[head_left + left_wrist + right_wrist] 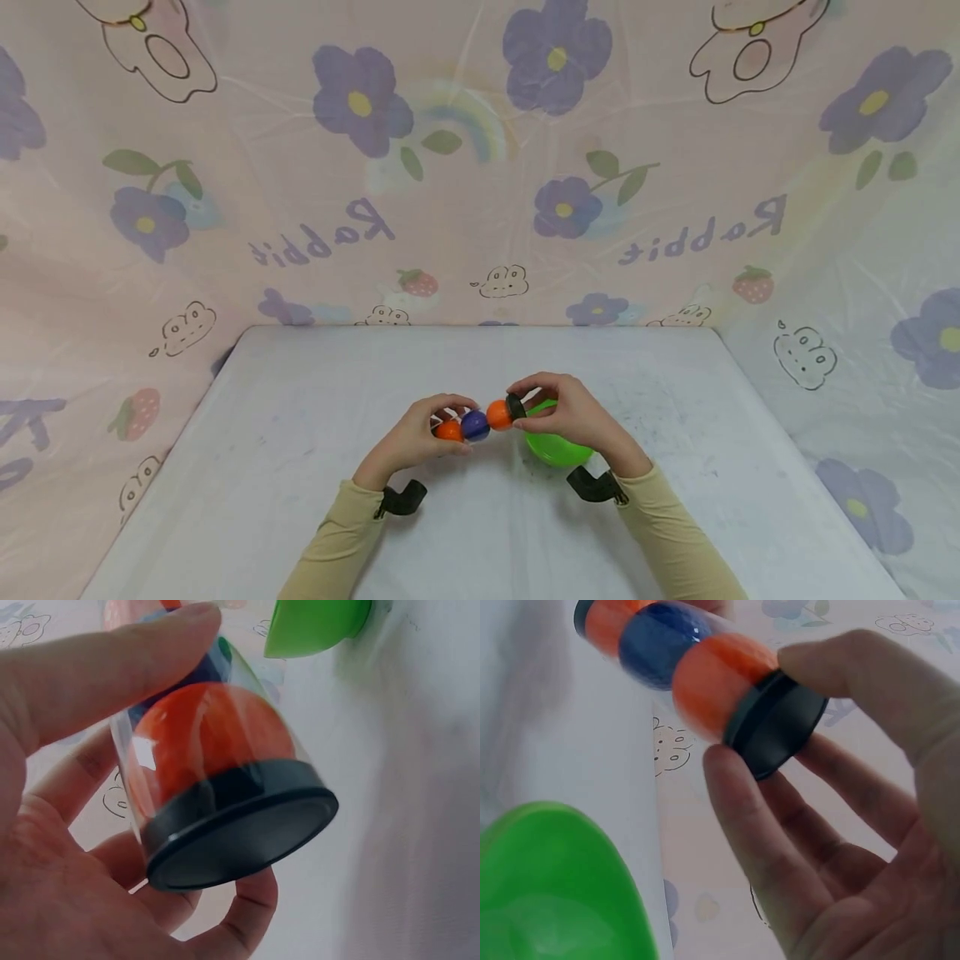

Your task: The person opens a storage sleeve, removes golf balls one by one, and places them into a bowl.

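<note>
A clear tube with orange and blue balls inside is held tilted above the table, its right end higher. My left hand grips the lower end, thumb along the wall and fingers around behind. In the left wrist view that end has a black cap with an orange ball against it. My right hand pinches the black cap at the other end between thumb and fingertips. A blue ball shows between the orange ones. Beneath my right hand is a bright green bowl, partly hidden by it.
The white-covered table extends around the hands. Patterned cloth with flowers and rabbits hangs behind the table and along both sides. Black wrist mounts stick out at both sleeves.
</note>
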`<act>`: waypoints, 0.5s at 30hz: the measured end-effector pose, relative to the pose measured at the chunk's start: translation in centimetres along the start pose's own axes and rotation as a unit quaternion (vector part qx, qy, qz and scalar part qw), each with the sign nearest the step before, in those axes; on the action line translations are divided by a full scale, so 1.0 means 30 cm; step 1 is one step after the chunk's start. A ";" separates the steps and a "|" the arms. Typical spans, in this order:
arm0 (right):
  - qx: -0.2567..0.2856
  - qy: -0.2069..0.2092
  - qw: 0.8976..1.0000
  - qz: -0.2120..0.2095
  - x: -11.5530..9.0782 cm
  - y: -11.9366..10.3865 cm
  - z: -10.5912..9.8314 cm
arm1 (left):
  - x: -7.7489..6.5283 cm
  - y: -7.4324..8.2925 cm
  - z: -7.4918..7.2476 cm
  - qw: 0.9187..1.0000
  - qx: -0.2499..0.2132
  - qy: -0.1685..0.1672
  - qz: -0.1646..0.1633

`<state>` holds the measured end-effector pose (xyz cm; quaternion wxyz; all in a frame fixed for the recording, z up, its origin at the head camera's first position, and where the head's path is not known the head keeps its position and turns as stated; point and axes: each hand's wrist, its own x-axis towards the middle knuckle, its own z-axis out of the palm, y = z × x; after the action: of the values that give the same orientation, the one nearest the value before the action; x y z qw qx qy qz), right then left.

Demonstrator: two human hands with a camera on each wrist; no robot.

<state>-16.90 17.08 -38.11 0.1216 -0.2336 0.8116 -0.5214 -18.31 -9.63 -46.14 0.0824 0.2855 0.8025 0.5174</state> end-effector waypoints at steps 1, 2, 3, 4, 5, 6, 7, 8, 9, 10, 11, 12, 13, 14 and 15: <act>-0.001 -0.001 1.000 0.001 0.000 0.001 -0.001 | -0.001 -0.001 0.000 1.000 -0.002 -0.003 0.000; 0.000 -0.003 1.000 0.002 0.000 0.003 -0.001 | -0.001 -0.001 -0.001 1.000 -0.004 -0.006 0.000; 0.000 -0.005 1.000 0.002 -0.001 0.003 -0.002 | -0.002 -0.001 -0.001 1.000 -0.007 -0.009 0.001; -0.001 -0.007 1.000 0.002 0.000 0.005 -0.002 | -0.003 -0.001 -0.001 1.000 -0.009 -0.011 0.001; 0.000 -0.008 1.000 0.001 0.000 0.005 -0.002 | -0.004 -0.001 -0.001 1.000 -0.009 -0.012 0.002; -0.001 -0.010 1.000 0.000 0.000 0.005 -0.002 | -0.005 -0.001 -0.002 1.000 -0.009 -0.013 0.004; -0.001 -0.011 1.000 -0.001 0.000 0.006 -0.002 | -0.005 0.000 -0.002 1.000 -0.010 -0.014 0.005; -0.001 -0.012 1.000 -0.001 0.000 0.006 -0.003 | -0.005 0.000 -0.002 1.000 -0.009 -0.014 0.006; -0.001 -0.013 1.000 -0.002 0.000 0.007 -0.003 | -0.004 0.001 -0.003 1.000 -0.009 -0.015 0.006; -0.002 -0.013 1.000 -0.002 0.000 0.008 -0.004 | -0.004 0.001 -0.003 1.000 -0.009 -0.016 0.005; -0.003 -0.014 1.000 -0.003 0.000 0.009 -0.005 | -0.003 0.002 -0.003 1.000 -0.009 -0.017 0.005; -0.004 -0.014 1.000 -0.003 0.001 0.010 -0.007 | -0.002 0.003 -0.003 1.000 -0.009 -0.018 0.001; -0.004 -0.014 1.000 -0.003 0.000 0.011 -0.007 | -0.001 0.005 -0.004 1.000 -0.009 -0.019 -0.002; -0.005 -0.015 1.000 -0.002 0.001 0.012 -0.008 | 0.000 0.006 -0.004 1.000 -0.009 -0.021 -0.005; -0.006 -0.015 1.000 -0.002 0.001 0.013 -0.009 | 0.000 0.009 -0.004 1.000 -0.009 -0.022 -0.008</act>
<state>-17.14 17.42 -38.33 0.1314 -0.2439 0.8124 -0.5130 -18.26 -9.64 -45.86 0.1064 0.2896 0.7980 0.5178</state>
